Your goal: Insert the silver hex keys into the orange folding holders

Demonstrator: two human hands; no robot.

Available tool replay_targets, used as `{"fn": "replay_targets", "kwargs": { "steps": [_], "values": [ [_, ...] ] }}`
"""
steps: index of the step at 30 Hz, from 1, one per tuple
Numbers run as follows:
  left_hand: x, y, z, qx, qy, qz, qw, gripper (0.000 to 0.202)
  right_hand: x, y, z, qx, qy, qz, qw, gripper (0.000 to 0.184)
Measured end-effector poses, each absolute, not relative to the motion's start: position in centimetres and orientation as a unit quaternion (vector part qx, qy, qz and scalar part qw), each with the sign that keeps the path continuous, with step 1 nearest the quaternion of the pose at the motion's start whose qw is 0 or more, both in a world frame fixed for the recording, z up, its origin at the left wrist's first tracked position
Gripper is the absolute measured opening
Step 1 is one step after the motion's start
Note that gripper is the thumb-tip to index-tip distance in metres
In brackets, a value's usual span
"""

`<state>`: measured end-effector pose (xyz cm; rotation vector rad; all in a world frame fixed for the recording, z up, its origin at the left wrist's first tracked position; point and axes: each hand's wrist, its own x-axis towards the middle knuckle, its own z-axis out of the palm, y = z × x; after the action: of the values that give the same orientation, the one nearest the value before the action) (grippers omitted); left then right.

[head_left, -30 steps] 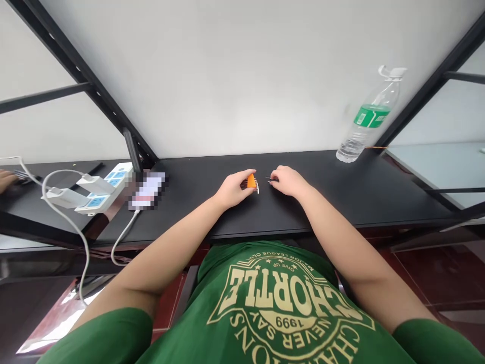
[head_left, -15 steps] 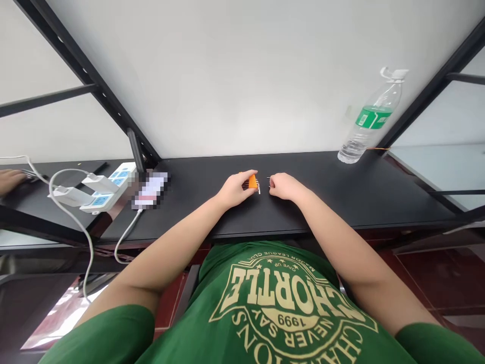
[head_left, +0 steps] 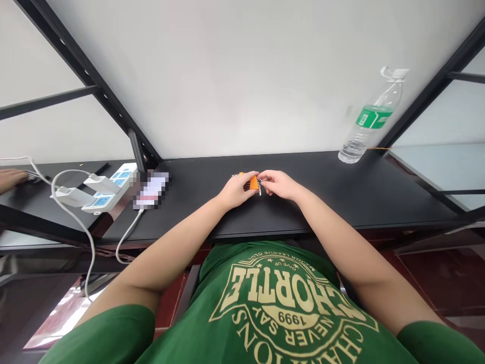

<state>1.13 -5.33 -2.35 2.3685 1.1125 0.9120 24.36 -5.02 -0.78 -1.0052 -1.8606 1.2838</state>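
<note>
Far left, another person's hand [head_left: 9, 178] is resting on the next desk over. A white power strip [head_left: 111, 188] is lying at the left end of the black table [head_left: 341, 194] w/ two white chargers [head_left: 68, 196] plugged in and their cables [head_left: 85, 237] hanging off the edge. A blurred-out phone [head_left: 150, 190] is lying just beside the strip, cable attached. Mid-table, the left hand [head_left: 235, 191] is curling round a small orange piece [head_left: 253, 182], thumb & fingers pinching it just over the tabletop. The right hand [head_left: 279, 184] is meeting it from the other side, fingers bunched, tips touching the piece's right end. Can't tell if it's gripping anything itself. Far right, by the wall, a clear water bottle [head_left: 369, 124] w/ green label is standing well apart from both hands.
</note>
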Motion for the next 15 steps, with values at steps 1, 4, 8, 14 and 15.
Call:
{"fn": "replay_targets", "kwargs": {
  "steps": [1,4,8,14,15],
  "values": [
    [1.16,-5.35,-2.33,0.839,0.393,0.327,0.188,0.057,24.23,-4.99,-0.87,-0.375,-0.701,0.503,0.338,0.025],
    [1.24,-5.4,-2.28,0.835,0.391,0.334,0.196,0.058,24.13,-4.83,-1.09,-0.353,-0.674,0.533,0.37,0.026],
    [1.34,-5.52,-2.23,0.836,0.389,0.33,0.204,0.059,24.27,-4.68,-1.18,-0.353,-0.644,0.551,0.396,0.027],
    [1.37,-5.61,-2.42,0.837,0.4,0.311,0.207,0.061,24.31,-4.59,-1.29,-0.416,-0.696,0.445,0.38,0.025],
    [1.37,-5.61,-2.44,0.838,0.402,0.306,0.205,0.062,24.29,-4.59,-1.29,-0.417,-0.705,0.431,0.378,0.025]
  ]
}}
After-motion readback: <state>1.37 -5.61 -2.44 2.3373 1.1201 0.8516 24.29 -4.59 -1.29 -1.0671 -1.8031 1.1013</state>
